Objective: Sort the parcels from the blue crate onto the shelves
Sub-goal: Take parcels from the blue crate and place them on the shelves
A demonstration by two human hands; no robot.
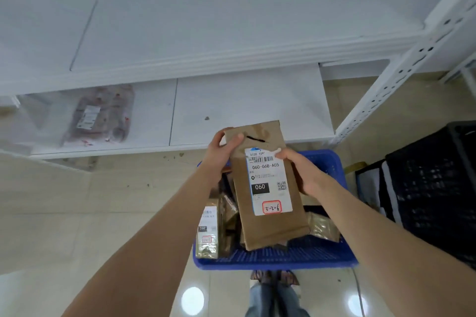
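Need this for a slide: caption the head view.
Left hand and right hand grip a brown labelled parcel above the blue crate, before a white shelf bearing one bagged parcel.

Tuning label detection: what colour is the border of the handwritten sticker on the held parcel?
Red, on the sticker; head view.

Brown parcel (268,188) label: "060-06B-A05", "060"; red-framed sticker "3-2-6".

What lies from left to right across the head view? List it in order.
clear-bagged parcel → left hand → brown parcel → right hand → black crate
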